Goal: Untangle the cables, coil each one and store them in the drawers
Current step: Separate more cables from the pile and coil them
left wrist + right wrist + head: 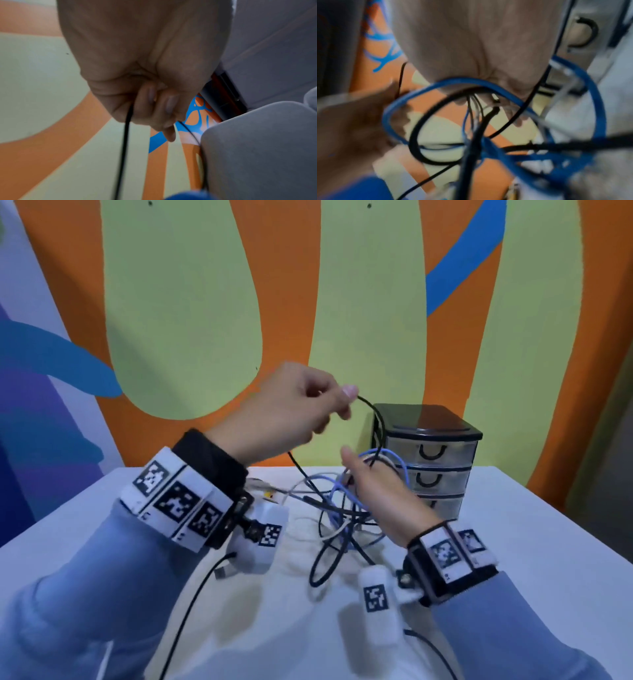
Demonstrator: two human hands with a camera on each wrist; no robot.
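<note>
Cables (342,515) bunch in the curled right hand (373,491) at frame centre; left hand (294,409) fingers pinch the black cable (371,410) up and left of it.

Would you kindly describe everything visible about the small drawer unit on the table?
The drawer unit stands upright at the back of the white table, by the painted wall. It has a glossy black top and frame and three translucent, plastic-looking drawers with curved black handles, all shut. Cable loops held up by the right hand partly cover its front-left side.
</note>
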